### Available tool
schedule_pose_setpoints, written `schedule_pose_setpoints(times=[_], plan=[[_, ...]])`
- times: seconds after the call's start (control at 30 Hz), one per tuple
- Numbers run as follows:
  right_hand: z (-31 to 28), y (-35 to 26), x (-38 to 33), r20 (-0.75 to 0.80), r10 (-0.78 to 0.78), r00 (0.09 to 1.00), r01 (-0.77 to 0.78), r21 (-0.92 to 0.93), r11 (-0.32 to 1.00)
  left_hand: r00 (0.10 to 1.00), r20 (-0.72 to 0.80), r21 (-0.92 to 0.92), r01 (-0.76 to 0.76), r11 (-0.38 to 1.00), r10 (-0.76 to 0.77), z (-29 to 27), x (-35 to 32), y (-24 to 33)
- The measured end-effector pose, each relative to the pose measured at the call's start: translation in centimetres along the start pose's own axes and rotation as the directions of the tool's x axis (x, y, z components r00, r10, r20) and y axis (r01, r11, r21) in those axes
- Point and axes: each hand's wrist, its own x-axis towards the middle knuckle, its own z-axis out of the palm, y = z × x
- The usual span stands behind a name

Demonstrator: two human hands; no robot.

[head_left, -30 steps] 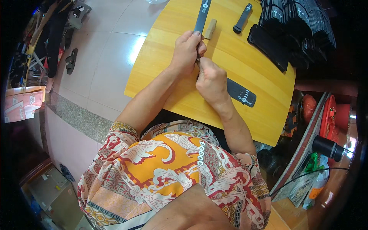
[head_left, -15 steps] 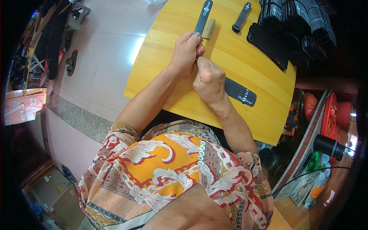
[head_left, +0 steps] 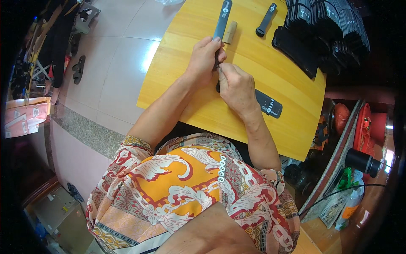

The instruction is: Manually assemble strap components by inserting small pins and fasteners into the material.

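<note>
A long dark strap with white print (head_left: 222,19) points away from me, its near part closed in the fist of my left hand (head_left: 202,58). Just below the strap's near end, my right hand (head_left: 237,86) is pinched, with its thumb and finger close against the left. Whether they grip the strap's end or some small part is hidden. A wider flat dark piece with white print (head_left: 270,105) lies on the table, partly covered by my right hand. Beside the strap lies a short tan cylinder (head_left: 229,32).
The yellow table (head_left: 169,80) carries another dark strap (head_left: 266,19) farther off. At the far right are stacked bundles of dark straps (head_left: 325,17) and a long black piece (head_left: 294,51). A shelf with a black cylinder (head_left: 361,162) stands right of the table.
My right hand has shifted slightly right and its fingers have drawn a little away from the left fist. The strap's far end has tilted slightly left.
</note>
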Motion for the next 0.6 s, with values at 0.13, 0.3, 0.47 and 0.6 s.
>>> schedule_pose_setpoints(times=[0.13,0.3,0.47,0.6], plan=[[0.1,0.0,-0.3,-0.022,0.004,1.000,-0.006,-0.095,0.995,1.000,-0.008,0.008,0.017,1.000,-0.017,0.0,0.0,0.2],[-0.4,0.6,0.0,-0.063,-0.087,0.994,0.070,-0.233,0.970,0.996,0.005,0.044,0.087,0.995,-0.087,0.8,-0.8,0.8],[-0.6,1.2,0.4,-0.070,-0.214,0.974,0.193,-0.230,0.954,0.996,0.055,0.160,0.064,0.985,-0.073,0.4,-0.5,0.7],[-0.4,1.5,0.5,-0.102,-0.246,0.964,0.219,-0.221,0.950,0.973,0.125,0.162,0.175,0.971,-0.196,0.2,-0.5,1.3]])
